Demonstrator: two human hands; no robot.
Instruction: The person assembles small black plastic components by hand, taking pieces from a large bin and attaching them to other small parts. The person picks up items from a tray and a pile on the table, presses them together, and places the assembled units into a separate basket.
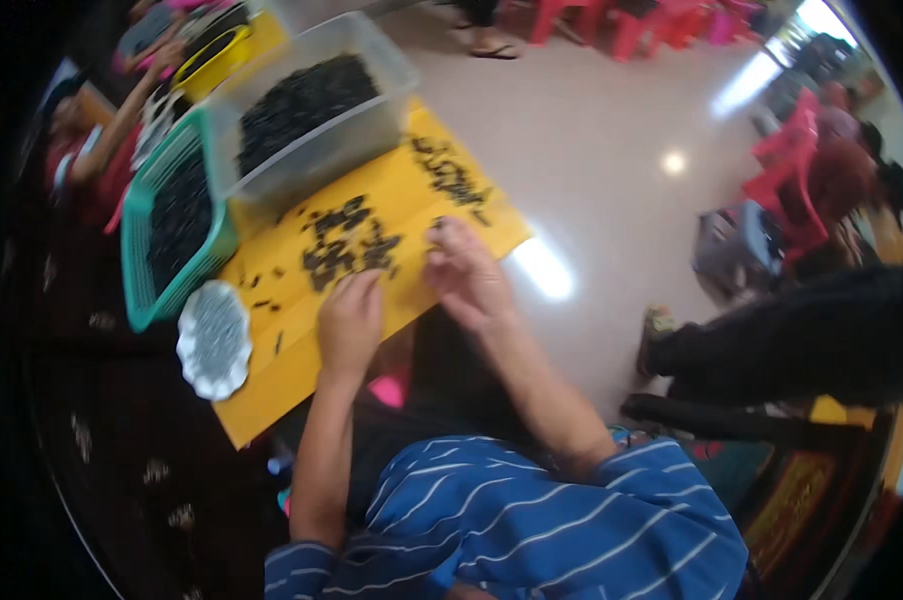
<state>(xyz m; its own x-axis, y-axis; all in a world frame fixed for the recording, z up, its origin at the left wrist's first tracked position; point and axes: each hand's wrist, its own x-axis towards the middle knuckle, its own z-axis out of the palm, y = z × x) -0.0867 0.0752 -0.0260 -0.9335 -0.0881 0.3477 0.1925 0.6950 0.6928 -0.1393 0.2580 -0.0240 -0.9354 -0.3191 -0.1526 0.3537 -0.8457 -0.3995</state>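
My left hand (pixel 351 322) has its fingers bent together at the near edge of a loose pile of small black pieces (pixel 337 250) on the yellow board (pixel 412 290). What those fingertips hold, if anything, is hidden. To its right, my right hand (pixel 472 280) is raised a little over the board, thumb and fingertips closed on a small dark piece (pixel 437 226). A second spread of black pieces (pixel 452 180) lies beyond it near the far right edge. At the left end stands a white scalloped dish (pixel 186 352) holding fine grey bits.
A translucent bin (pixel 392 115) and a green basket (pixel 132 240), both filled with black pieces, stand along the board's far left side. Beyond are a yellow basket (pixel 212 70) and a seated person (pixel 92 150). Red chairs (pixel 792 160) and other people are off to the right.
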